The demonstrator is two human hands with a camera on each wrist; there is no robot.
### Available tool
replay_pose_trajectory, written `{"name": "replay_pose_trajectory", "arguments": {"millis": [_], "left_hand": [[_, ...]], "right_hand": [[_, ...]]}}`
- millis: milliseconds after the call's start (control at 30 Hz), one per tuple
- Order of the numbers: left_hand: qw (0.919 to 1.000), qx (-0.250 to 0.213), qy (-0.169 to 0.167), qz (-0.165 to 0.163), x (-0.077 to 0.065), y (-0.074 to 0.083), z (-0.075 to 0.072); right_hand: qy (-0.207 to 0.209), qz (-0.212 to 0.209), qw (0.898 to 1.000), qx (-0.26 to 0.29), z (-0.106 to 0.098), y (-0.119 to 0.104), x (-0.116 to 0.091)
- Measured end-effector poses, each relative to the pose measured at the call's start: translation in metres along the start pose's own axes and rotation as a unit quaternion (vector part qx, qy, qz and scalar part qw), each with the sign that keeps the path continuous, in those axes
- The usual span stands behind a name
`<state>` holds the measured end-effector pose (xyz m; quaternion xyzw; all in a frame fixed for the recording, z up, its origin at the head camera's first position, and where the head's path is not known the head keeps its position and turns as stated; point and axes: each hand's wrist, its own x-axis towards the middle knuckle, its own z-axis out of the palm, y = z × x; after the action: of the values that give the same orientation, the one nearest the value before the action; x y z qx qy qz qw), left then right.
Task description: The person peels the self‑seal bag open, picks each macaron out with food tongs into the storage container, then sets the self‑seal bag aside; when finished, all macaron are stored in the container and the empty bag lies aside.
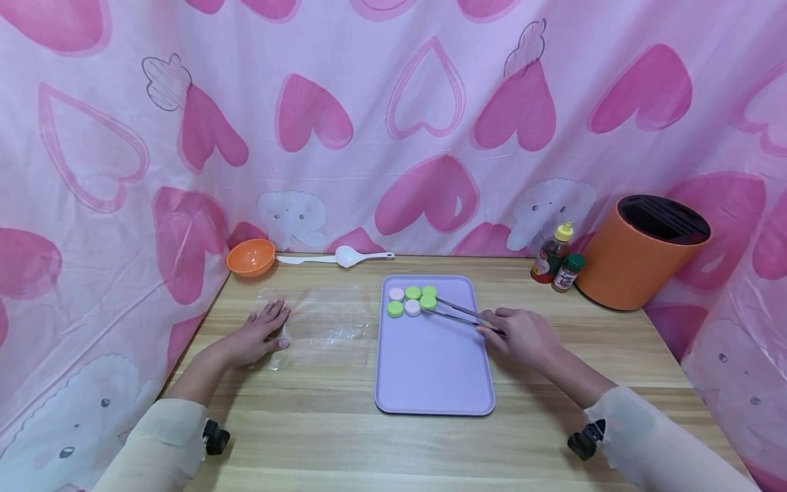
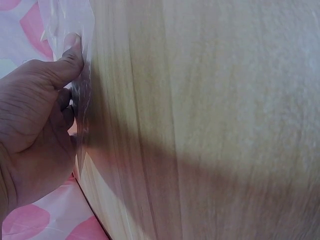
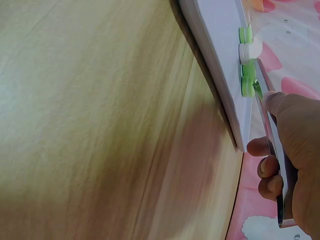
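My left hand (image 1: 261, 333) rests with its fingers spread on a clear plastic bag (image 1: 328, 314) that lies flat on the table; its thumb presses the film in the left wrist view. In my right hand (image 1: 522, 335) I hold metal tongs (image 3: 272, 130). Their tips stand on either side of a green macaron (image 1: 427, 303) near the top of a purple tray (image 1: 433, 369). Close around it sit several other macarons, among them a pale pink one (image 1: 396, 294) and a green one (image 1: 395, 309).
An orange bowl (image 1: 251, 257), a white knife (image 1: 305, 260) and a white ladle (image 1: 350, 256) lie along the back edge. At the back right stand a sauce bottle (image 1: 549, 260), a green-capped spice jar (image 1: 568, 273) and an orange knife block (image 1: 636, 263). A heart-patterned curtain (image 1: 313, 113) surrounds the table.
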<state>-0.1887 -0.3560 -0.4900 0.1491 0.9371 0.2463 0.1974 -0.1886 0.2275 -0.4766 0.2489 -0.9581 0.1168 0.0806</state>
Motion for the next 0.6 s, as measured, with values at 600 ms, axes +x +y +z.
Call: {"name": "replay_pose_trajectory", "arguments": {"millis": [600], "left_hand": [[1.0000,-0.002,-0.004,-0.004,0.000,0.002,0.000]], "right_hand": [[0.013,-0.031,0.999,-0.014,0.012,0.007,-0.003]]}}
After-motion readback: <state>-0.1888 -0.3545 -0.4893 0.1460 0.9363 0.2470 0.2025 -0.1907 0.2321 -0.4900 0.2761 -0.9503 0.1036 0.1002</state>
